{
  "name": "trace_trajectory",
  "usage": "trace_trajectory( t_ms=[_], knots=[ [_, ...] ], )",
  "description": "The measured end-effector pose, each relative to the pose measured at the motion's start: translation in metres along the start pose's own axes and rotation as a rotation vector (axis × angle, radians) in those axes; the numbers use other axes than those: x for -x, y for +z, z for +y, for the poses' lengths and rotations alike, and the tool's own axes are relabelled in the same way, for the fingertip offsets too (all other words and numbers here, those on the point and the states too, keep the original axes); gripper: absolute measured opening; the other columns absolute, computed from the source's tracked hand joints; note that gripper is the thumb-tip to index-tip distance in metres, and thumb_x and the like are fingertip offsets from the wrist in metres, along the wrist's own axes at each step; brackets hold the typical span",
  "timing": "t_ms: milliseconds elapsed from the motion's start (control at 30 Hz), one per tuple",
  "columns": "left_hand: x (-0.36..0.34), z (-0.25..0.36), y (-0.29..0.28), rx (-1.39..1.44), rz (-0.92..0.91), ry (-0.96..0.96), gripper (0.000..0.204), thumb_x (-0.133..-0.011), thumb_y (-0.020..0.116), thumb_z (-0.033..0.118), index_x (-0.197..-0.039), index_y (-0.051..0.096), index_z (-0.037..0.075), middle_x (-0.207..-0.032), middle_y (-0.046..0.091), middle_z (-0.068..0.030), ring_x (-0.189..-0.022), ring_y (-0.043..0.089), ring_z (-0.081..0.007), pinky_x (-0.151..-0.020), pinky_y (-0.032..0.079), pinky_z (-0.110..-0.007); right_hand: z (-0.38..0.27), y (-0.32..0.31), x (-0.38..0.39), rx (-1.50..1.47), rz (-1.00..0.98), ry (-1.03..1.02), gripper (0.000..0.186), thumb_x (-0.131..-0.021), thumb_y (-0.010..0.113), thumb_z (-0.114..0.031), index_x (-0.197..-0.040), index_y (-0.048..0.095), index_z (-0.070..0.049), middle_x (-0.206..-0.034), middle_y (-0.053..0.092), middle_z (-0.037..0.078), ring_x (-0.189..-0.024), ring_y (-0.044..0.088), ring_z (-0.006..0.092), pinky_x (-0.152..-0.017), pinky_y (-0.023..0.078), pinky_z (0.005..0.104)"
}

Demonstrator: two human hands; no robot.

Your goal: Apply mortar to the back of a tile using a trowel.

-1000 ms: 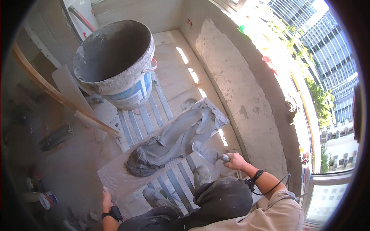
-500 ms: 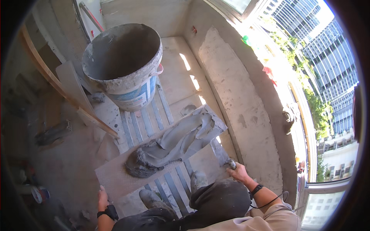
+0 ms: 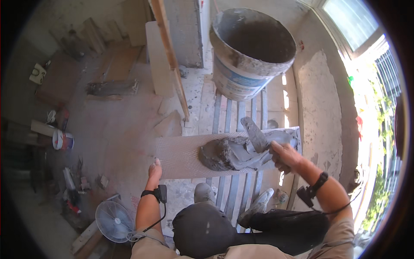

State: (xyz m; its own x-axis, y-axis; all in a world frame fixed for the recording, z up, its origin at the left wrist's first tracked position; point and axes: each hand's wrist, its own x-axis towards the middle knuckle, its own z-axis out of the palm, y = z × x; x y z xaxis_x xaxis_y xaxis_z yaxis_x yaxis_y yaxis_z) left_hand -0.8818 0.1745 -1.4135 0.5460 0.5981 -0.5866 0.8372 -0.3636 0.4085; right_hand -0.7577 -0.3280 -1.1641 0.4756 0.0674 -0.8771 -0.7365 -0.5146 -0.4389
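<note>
A grey tile (image 3: 177, 157) lies flat across several metal bars (image 3: 224, 116) on the floor. A heap of wet grey mortar (image 3: 233, 151) covers its right half. My right hand (image 3: 282, 155) grips the handle of a trowel (image 3: 255, 134) whose blade rests on the mortar. My left hand (image 3: 154, 170) presses flat on the tile's near left edge, fingers together, holding nothing. A large mortar-smeared bucket (image 3: 248, 54) stands beyond the tile. My knees and shoes (image 3: 258, 207) are just below the tile.
A long wooden batten (image 3: 172, 60) leans diagonally left of the bucket. A small white fan (image 3: 113, 221) sits at lower left. Cans, scraps and tools (image 3: 62, 140) litter the left floor. A low plastered wall (image 3: 321, 112) and window run along the right.
The view has swung so the tile now lies crosswise. My right hand has moved the trowel up onto the mortar heap. My left hand has come forward onto the tile's edge.
</note>
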Motion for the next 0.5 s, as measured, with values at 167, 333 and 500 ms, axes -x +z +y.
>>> trace_trajectory(
  t_ms=[167, 333, 500],
  knots=[
    [-0.006, -0.011, 0.007, -0.017, -0.073, 0.063, 0.067, -0.103, 0.029, 0.047, -0.122, 0.058, -0.010, -0.125, 0.059, -0.0300, -0.122, 0.052, -0.0427, -0.104, 0.040, -0.045, 0.077, 0.105, -0.028, -0.941, -0.075, 0.195, 0.044, -0.099, 0.041, -0.052, -0.095, 0.046, -0.009, -0.072, 0.048, 0.005, -0.055, 0.046, 0.0177, -0.049, 0.042, 0.0340],
    [-0.025, -0.038, 0.007, -0.021, -0.098, 0.063, 0.068, -0.102, 0.029, 0.048, -0.122, 0.058, -0.010, -0.124, 0.059, -0.0304, -0.122, 0.052, -0.0431, -0.104, 0.040, -0.045, 0.086, 0.203, -0.033, -0.890, -0.064, 0.307, 0.037, -0.096, 0.039, -0.050, -0.087, 0.044, -0.014, -0.071, 0.041, 0.003, -0.053, 0.041, 0.0173, -0.049, 0.038, 0.0338],
    [-0.013, -0.015, 0.008, 0.014, -0.145, 0.082, 0.068, -0.102, 0.031, 0.048, -0.122, 0.058, -0.010, -0.124, 0.059, -0.0308, -0.123, 0.052, -0.0432, -0.104, 0.040, -0.044, 0.074, 0.259, -0.053, -0.784, -0.029, 0.242, 0.041, -0.095, 0.040, -0.054, -0.091, 0.045, -0.013, -0.069, 0.043, 0.004, -0.052, 0.044, 0.0181, -0.045, 0.038, 0.0366]
  ],
)
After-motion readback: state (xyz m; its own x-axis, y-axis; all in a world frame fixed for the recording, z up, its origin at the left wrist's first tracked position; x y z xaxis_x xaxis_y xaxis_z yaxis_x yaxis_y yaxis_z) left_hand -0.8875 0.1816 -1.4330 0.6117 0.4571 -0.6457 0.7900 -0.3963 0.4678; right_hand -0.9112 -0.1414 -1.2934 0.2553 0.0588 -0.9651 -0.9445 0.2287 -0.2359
